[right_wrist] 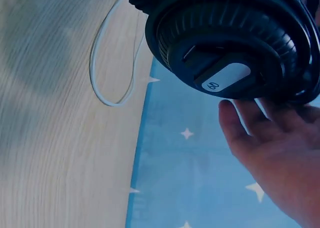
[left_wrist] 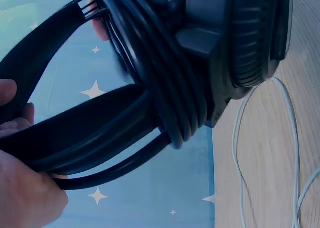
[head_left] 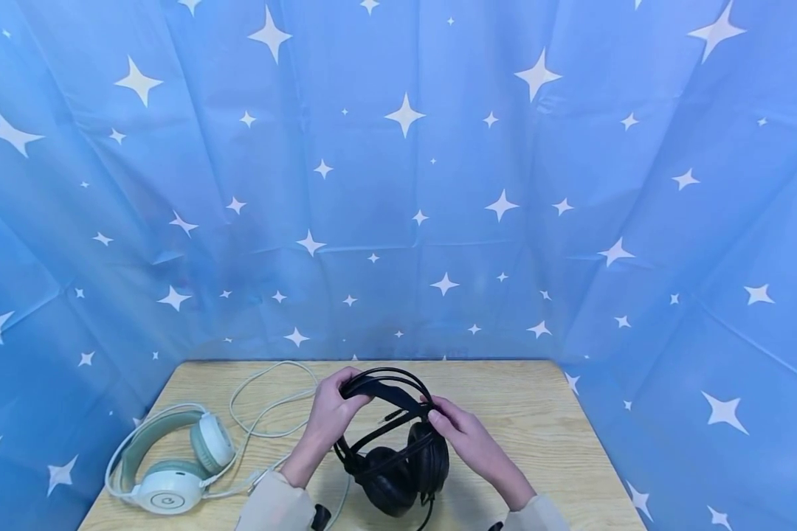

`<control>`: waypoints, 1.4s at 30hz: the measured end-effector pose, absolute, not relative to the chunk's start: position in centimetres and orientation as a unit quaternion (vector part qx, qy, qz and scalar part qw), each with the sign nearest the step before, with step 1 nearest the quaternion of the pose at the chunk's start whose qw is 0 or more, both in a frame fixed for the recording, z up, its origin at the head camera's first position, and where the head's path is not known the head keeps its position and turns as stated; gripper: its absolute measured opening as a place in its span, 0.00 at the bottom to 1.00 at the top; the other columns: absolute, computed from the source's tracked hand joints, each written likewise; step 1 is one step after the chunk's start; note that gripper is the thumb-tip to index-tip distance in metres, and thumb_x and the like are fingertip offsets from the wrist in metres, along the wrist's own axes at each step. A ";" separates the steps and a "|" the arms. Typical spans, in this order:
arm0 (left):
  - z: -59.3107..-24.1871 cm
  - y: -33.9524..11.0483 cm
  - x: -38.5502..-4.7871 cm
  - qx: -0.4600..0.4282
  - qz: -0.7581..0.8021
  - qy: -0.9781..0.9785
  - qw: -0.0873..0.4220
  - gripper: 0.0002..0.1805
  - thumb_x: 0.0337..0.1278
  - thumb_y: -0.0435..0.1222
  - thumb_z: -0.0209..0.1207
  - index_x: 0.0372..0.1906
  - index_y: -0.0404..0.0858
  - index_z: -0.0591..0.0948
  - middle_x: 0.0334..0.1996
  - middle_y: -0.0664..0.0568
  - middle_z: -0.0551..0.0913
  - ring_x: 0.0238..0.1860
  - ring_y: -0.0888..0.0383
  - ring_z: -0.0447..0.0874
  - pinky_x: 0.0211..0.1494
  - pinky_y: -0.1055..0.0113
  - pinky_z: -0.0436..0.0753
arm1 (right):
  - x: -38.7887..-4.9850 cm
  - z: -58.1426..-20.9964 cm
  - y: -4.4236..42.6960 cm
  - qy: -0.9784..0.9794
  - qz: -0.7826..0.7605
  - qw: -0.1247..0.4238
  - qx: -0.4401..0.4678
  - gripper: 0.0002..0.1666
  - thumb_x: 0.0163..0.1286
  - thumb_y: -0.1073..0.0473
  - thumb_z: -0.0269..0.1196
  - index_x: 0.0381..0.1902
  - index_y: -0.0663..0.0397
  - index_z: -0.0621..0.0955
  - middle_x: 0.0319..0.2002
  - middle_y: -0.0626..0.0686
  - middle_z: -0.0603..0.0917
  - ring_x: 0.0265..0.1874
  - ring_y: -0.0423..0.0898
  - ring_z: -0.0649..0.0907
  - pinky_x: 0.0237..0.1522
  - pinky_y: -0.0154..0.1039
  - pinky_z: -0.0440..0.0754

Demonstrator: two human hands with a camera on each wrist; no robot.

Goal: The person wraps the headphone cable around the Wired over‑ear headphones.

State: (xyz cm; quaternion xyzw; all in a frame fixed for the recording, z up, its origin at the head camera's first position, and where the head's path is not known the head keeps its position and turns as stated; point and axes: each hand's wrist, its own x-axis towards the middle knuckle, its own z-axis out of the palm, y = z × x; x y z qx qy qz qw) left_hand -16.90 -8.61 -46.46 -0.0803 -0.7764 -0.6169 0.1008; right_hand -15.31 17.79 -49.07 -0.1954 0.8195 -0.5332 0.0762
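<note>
Both hands hold up a black pair of headphones point(head_left: 392, 479) near the front middle of the table. My left hand point(head_left: 332, 405) grips the headband on its left side; in the left wrist view, the fingers curl round the band. My right hand point(head_left: 461, 431) holds the right side, thumb on the band just above the ear cup. Several turns of black cable point(left_wrist: 165, 88) wrap round the headphones beside one ear cup. In the right wrist view the ear cup's outer face point(right_wrist: 227, 78) shows a light oval badge, with fingers beneath it.
White and green headphones point(head_left: 169, 490) lie at the table's left, their white cable point(head_left: 266, 413) looping toward the back and under my left arm. The wooden table point(head_left: 538, 413) ends at a blue star-patterned curtain point(head_left: 398, 221) behind and on both sides.
</note>
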 end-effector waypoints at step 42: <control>-47.9 -7.5 -20.2 -0.096 -0.536 -0.839 -0.014 0.20 0.49 0.37 0.70 0.49 0.35 0.84 0.42 0.50 0.86 0.41 0.56 0.80 0.47 0.60 0.78 | -15.2 -51.9 17.4 0.815 -0.573 -0.001 -0.090 0.22 0.81 0.51 0.57 0.55 0.65 0.84 0.45 0.56 0.89 0.45 0.46 0.87 0.48 0.34 0.82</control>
